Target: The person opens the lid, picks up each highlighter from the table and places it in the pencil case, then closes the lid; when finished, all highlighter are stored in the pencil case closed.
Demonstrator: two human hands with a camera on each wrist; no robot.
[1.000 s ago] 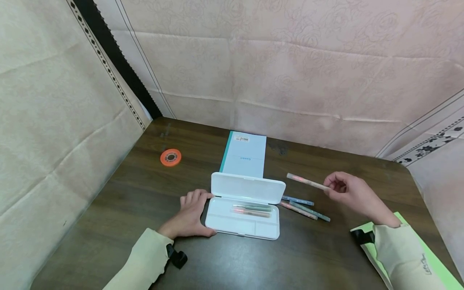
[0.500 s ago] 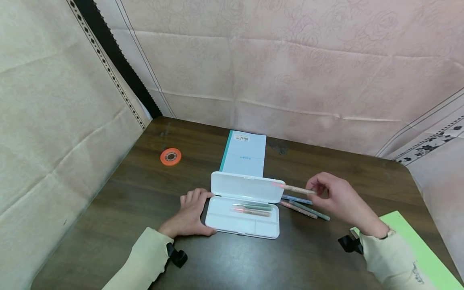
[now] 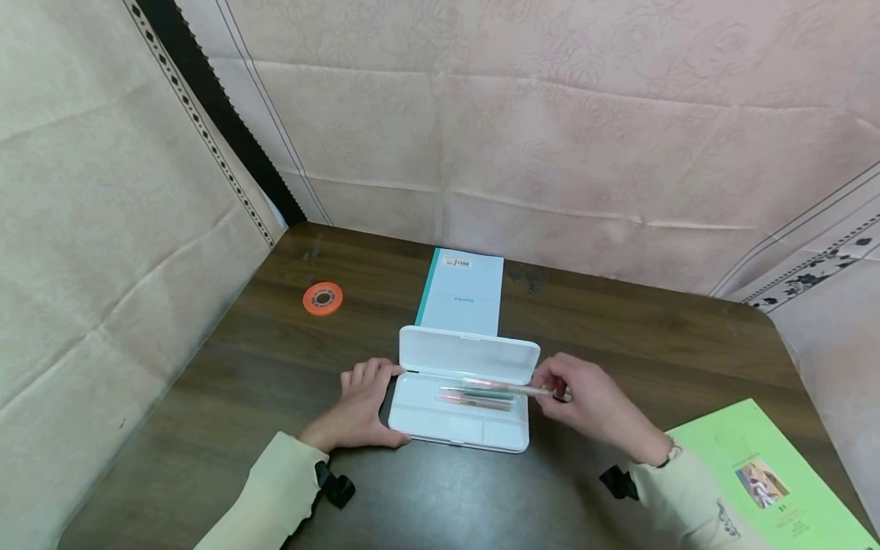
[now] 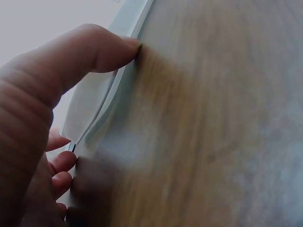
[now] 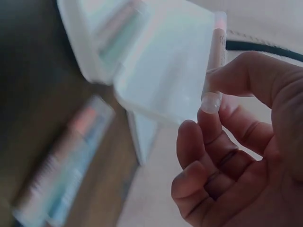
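Note:
A white pencil case (image 3: 436, 431) lies with its lid raised, and a pair of pens (image 3: 474, 400) rests inside. My left hand (image 3: 364, 409) holds the case's left end, thumb at the front corner and fingers near the hinge; the left wrist view shows the thumb (image 4: 94, 49) on its edge. Between thumb and fingertips, my right hand (image 3: 591, 397) pinches a pale pen with a pink end (image 5: 216, 54). In the head view that pen reaches leftward over the case. Several more pens (image 5: 66, 163) lie on the table beside the case, hidden behind the right hand in the head view.
Behind the case lies a light blue notebook (image 3: 462, 294). An orange ring-shaped roll (image 3: 310, 299) is at the back left. A green book (image 3: 736, 435) lies at the right, partly under the right sleeve. Cloth hangs (image 3: 481, 153) along the table's back and sides.
My right hand has carried the pen left and toward me, from right of the case to over it, uncovering more of the green book. The left hand has stayed put.

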